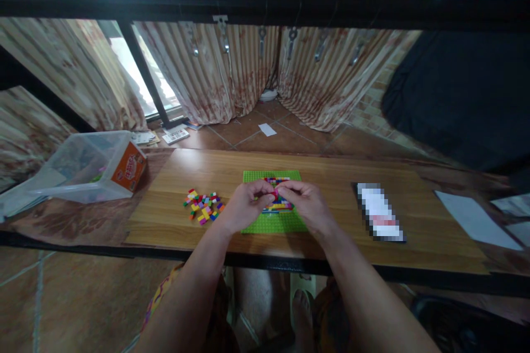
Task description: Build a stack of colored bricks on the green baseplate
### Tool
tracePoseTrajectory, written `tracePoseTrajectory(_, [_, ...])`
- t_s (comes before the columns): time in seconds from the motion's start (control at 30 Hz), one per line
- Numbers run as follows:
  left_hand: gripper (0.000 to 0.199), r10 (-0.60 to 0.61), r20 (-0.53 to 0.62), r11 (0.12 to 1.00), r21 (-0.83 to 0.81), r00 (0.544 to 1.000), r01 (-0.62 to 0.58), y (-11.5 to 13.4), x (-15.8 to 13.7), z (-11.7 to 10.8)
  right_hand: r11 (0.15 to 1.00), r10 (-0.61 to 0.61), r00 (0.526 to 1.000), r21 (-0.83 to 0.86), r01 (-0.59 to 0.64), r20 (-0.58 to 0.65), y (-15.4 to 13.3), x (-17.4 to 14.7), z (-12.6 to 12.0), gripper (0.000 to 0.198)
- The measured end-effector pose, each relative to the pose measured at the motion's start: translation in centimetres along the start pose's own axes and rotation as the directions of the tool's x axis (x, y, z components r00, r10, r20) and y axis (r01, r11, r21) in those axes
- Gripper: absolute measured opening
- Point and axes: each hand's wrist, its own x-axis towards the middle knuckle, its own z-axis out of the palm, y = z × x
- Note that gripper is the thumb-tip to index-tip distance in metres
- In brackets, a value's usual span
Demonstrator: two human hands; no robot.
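Note:
Both hands meet over a green baseplate (273, 225) that bears rows of colourful toy bricks (285, 207). My left hand (247, 202) comes in from the left, its thumb and fingers pinched at a small pink-red brick (276, 192). From the other side my right hand (307, 205) pinches the same spot with thumb and forefinger. The fingers hide part of the brick and the middle of the built rows. Left of the baseplate lies a loose heap of mixed bricks (204, 207) on the wooden board.
The wooden board (331, 231) rests on a dark-framed table. A clear plastic box (86, 171) with an orange label stands at the left. At the right lie a blurred-out phone-like object (380, 212) and a white sheet (476, 218). A black bar (265, 8) with hanging clips crosses ahead.

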Motion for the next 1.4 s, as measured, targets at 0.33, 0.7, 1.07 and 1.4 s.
tracePoseTrajectory(0.33, [0.009,-0.038,-0.273,0.996,-0.083,0.961,0.016,-1.7,0.5,-1.7,0.916,-0.182,0.983,-0.37,0.155,-0.037,0.4,-0.2,-1.8,0.012])
tracePoseTrajectory(0.7, [0.012,-0.053,-0.298,0.999,-0.008,0.953,0.053,-2.8,0.5,-1.8,0.697,-0.248,0.963,-0.671,0.253,0.105,0.6,-0.6,-0.8,0.01])
tracePoseTrajectory(1.07, [0.011,-0.077,-0.272,0.997,-0.007,0.959,0.078,-2.3,0.3,-1.8,0.73,-0.22,0.972,-0.675,0.11,-0.079,1.2,-0.2,0.0,0.007])
tracePoseTrajectory(1.4, [0.014,-0.06,-0.262,0.998,-0.027,0.963,0.055,-2.6,0.0,-1.5,0.749,-0.173,0.977,-0.661,0.046,-0.128,1.5,-0.1,0.1,0.01])
